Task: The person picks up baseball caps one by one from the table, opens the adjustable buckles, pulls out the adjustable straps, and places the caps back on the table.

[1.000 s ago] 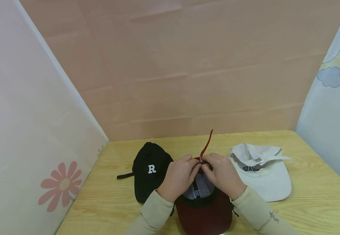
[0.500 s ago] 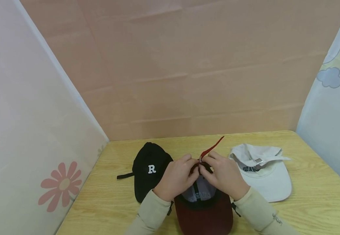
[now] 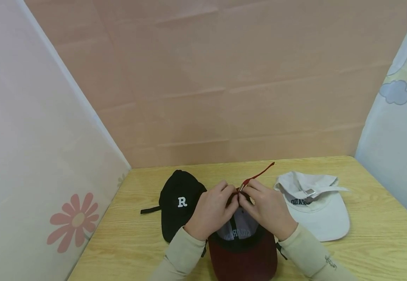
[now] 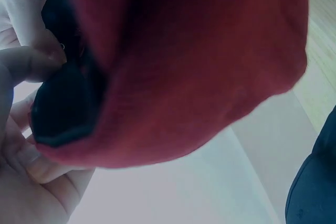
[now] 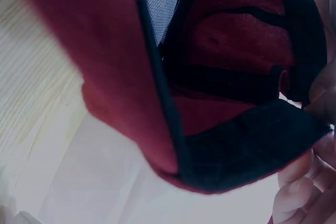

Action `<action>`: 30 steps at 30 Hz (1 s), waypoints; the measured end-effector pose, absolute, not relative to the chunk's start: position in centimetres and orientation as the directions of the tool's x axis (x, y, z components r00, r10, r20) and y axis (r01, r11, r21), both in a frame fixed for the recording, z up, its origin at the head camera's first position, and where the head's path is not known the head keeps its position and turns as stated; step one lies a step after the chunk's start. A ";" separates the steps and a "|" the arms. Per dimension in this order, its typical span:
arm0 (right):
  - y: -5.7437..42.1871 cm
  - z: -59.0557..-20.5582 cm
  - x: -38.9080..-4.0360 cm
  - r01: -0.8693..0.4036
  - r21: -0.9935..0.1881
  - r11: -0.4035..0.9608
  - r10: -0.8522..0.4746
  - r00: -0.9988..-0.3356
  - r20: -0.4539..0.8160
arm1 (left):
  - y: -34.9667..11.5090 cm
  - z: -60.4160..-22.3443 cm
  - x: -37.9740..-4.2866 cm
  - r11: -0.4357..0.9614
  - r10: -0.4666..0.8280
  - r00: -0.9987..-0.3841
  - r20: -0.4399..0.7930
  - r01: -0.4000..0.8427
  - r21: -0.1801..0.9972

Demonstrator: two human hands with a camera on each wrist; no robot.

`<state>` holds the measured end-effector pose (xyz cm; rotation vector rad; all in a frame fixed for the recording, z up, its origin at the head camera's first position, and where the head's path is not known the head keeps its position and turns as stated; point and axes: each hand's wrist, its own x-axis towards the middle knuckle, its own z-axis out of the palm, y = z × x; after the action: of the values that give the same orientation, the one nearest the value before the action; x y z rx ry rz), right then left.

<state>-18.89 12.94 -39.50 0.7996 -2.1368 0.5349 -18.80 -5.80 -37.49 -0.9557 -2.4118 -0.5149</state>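
In the head view a maroon baseball cap (image 3: 243, 259) lies with its brim toward me and its grey-lined inside showing. My left hand (image 3: 208, 212) pinches the left side of its back edge. Thumb and fingers of my right hand (image 3: 269, 212) pinch the right side, at the small metal buckle (image 3: 241, 187). Out of the buckle a thin red strap (image 3: 262, 172) slants up to the right. The left wrist view has the cap's red outer cloth (image 4: 210, 66) hiding much of the work. Dark sweatband (image 5: 247, 145) runs between the fingers in the right wrist view.
A black cap (image 3: 179, 187) with a white R stands close left of my left hand, its strap sticking out leftward. Right of my right hand lies a white cap (image 3: 330, 222), buckle and strap upward. The wooden table (image 3: 119, 246) ends at a brown back wall (image 3: 196, 97).
The strap's free end has swung from nearly upright to slanting right and lower. Both hands keep their pinch at the cap's back, with small finger shifts around the buckle.
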 end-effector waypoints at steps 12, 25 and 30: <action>12.8 -39.5 -18.9 -0.646 -0.097 0.757 -0.329 -0.505 0.798 | -5.8 -37.2 -18.7 0.658 0.515 -0.684 0.516 0.702 0.274; 12.9 -39.7 -19.1 -0.601 -0.122 0.790 -0.278 -0.527 0.803 | -6.1 -37.3 -18.8 0.665 0.513 -0.691 0.510 0.695 0.272; 13.0 -39.7 -19.1 -0.592 -0.132 0.795 -0.263 -0.534 0.804 | -6.3 -37.4 -18.8 0.669 0.510 -0.693 0.510 0.692 0.271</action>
<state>-19.15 12.99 -39.67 0.6302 -2.1446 0.5004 -18.81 -6.34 -37.35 -0.9425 -2.4914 -0.6366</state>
